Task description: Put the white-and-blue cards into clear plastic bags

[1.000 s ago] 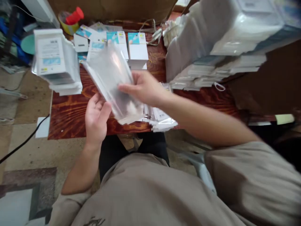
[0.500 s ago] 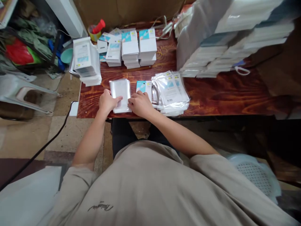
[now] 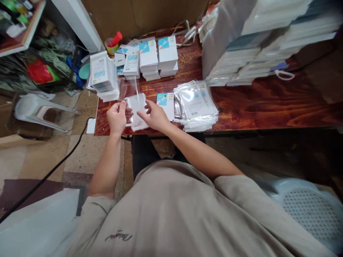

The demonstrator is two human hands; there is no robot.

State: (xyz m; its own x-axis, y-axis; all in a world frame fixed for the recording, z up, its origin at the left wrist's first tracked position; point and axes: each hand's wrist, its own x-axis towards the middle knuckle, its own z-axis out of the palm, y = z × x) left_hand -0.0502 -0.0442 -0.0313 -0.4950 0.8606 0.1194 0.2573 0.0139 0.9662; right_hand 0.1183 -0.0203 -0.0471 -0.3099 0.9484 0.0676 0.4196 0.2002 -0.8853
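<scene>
- The left hand [image 3: 117,117] pinches a clear bag [image 3: 130,87] between thumb and fingers; the bag rises toward the far side.
- The right hand [image 3: 155,115], thumb and fingers parted, is over the right edge of the bag stack [image 3: 136,107]; whether it touches, I cannot tell.
- That stack lies at the table's [image 3: 254,114] near edge, left of a blue-and-white card pile [image 3: 166,103].
- Farther right lie bagged cards [image 3: 195,101].

Desk [image 3: 257,116], front edge, left to right: 1 sleeve pile [image 3: 137,107], 1 card stack [image 3: 166,106], 1 bagged-card heap [image 3: 197,101]. Behind the first 2: 3 card piles [image 3: 149,57] in a row; card bundle [image 3: 103,75] to their left, tape roll [image 3: 111,48] behind it. Right rear: bulk packs [image 3: 238,64]. Floor [image 3: 83,150], left: 1 stool [image 3: 26,107].
</scene>
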